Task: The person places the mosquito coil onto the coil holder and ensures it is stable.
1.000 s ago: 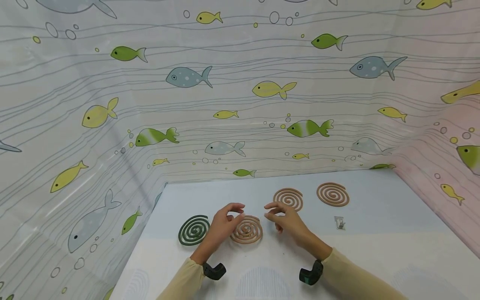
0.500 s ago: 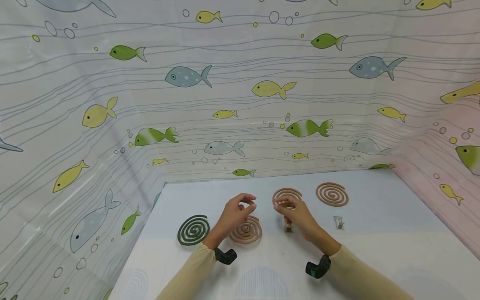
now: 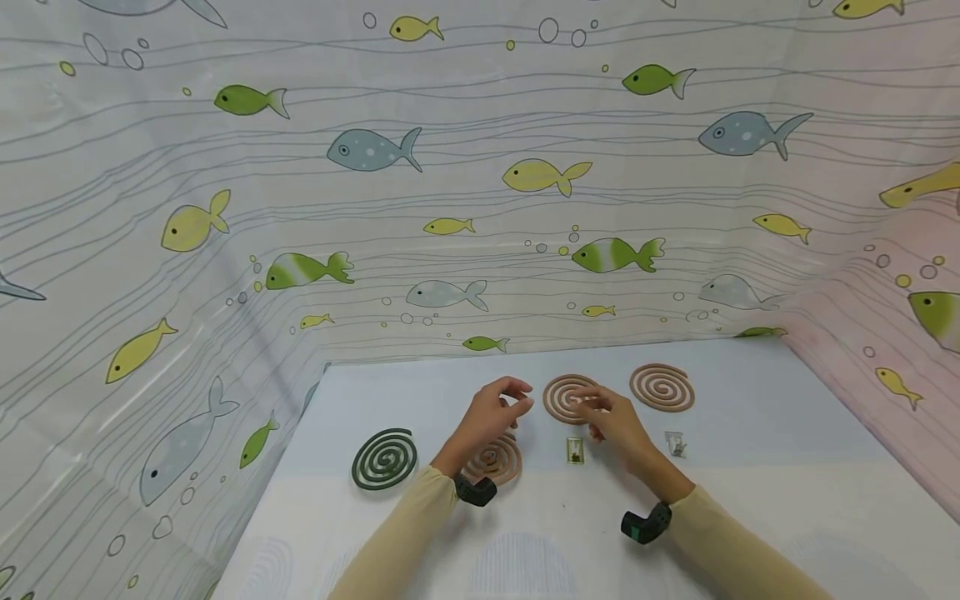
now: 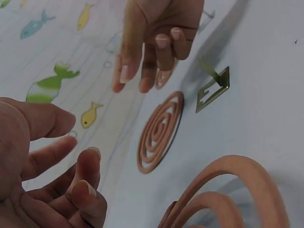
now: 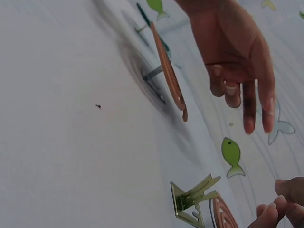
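Observation:
My left hand [image 3: 491, 412] hovers, fingers loosely bent and holding nothing, partly over a brown mosquito coil [image 3: 501, 473] raised on a stand. My right hand [image 3: 611, 421] hangs with relaxed fingers, its fingertips overlapping the brown coil [image 3: 564, 385] at the back middle in the head view. In the left wrist view that coil [image 4: 160, 130] lies on the table, apart from the right hand [image 4: 159, 38]. Just below the right fingers stands a brass-coloured metal coil stand [image 3: 575, 451], its bent prongs rising from a square base [image 5: 175, 199].
To the left, a green mosquito coil [image 3: 384, 460] is raised on a stand. At the back right lie another brown coil [image 3: 663, 388] and a silvery metal stand [image 3: 676, 444]. A fish-patterned sheet [image 3: 420, 258] encloses the white table [image 3: 540, 517] at the back and sides.
My left hand has moved right and away from me. The right hand has shifted right and back, leaving the brass-coloured stand, hidden at first, in full sight on the table.

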`<state>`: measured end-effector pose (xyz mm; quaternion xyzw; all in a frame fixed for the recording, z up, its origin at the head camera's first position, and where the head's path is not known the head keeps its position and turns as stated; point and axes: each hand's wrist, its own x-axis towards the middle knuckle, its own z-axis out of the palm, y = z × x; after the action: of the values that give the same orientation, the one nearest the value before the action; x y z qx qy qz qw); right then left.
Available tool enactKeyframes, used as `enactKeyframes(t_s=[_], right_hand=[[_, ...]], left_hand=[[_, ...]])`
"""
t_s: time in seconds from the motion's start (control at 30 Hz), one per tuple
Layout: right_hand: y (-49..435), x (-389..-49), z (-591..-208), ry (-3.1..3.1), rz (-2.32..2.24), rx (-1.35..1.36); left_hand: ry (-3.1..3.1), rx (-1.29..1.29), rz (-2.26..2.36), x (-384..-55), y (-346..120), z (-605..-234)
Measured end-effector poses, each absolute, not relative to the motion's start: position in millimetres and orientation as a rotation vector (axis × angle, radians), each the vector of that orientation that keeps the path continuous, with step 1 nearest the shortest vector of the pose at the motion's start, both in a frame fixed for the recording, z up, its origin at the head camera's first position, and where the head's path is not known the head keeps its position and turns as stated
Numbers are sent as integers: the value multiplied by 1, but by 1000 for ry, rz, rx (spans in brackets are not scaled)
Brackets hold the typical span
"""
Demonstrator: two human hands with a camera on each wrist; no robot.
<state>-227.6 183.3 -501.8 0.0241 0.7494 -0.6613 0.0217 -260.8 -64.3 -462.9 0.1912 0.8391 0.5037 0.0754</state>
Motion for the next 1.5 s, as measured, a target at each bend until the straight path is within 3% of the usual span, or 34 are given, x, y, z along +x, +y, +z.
enactKeyframes(t_s=[0.53, 1.5], right_hand=[[210, -243, -515, 2315, -2072, 272], [217, -256, -524, 2387, -1934, 393]], left_hand=[[2470, 483, 1501, -286, -40, -478], [2425, 277, 1508, -312, -16, -505]])
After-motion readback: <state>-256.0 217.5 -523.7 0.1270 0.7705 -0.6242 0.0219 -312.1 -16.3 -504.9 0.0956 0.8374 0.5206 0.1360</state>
